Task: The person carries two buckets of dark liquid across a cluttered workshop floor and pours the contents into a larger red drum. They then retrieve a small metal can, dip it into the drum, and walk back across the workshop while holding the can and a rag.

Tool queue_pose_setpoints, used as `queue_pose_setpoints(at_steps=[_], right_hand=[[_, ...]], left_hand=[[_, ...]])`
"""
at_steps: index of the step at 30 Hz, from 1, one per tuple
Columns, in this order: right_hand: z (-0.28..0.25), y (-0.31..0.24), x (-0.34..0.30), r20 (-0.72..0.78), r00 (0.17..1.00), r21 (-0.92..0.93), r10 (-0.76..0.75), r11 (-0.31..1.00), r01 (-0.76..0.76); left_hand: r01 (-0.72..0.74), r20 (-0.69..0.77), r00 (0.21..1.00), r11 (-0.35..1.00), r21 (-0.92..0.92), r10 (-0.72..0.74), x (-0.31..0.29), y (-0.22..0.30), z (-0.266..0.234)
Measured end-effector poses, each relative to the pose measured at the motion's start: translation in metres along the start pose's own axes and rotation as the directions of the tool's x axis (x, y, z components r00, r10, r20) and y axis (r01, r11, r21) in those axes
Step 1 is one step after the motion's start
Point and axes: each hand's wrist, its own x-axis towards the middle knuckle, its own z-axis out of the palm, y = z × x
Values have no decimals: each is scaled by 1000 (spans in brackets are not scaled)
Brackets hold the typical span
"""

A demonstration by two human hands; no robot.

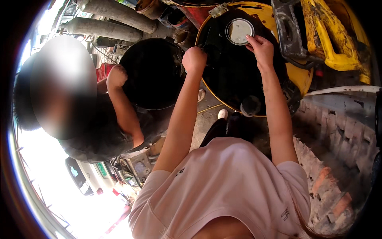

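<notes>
i see the right hand (261, 49) pinching the round tin (240, 31); a slack grip could tip it over the drum (238, 71); left hand (195, 59) fisted, whether empty i can't tell

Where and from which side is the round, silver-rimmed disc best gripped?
Pinch the disc by its rim, probably from the near right, where the right hand holds it: the broad face offers little grip, while the edge suits thumb and fingers.
</notes>
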Motion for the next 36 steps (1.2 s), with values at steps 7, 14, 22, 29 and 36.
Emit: queue_pose_setpoints(at_steps=[7, 14, 22, 29, 36], right_hand=[[-13, 16, -9, -52, 999, -13, -3, 1000, 2], [-11, 31, -20, -51, 998, -63, -32, 998, 29], [15, 43, -23, 35, 986, -258, -163, 952, 166], [43, 37, -21, 184, 945, -628, -270, 708, 324], [54, 45, -14, 198, 967, -508, -160, 827, 241]], left_hand=[[-54, -120, 991, 998, -15, 52, -13, -5, -27], [-101, -166, 982, 994, -46, 92, -14, -11, -35], [-145, -174, 976, 986, -85, 129, -12, -18, -32], [-238, -276, 938, 969, -65, 212, -17, -17, -43], [-314, -315, 910, 945, -94, 271, -29, 3, -68]])
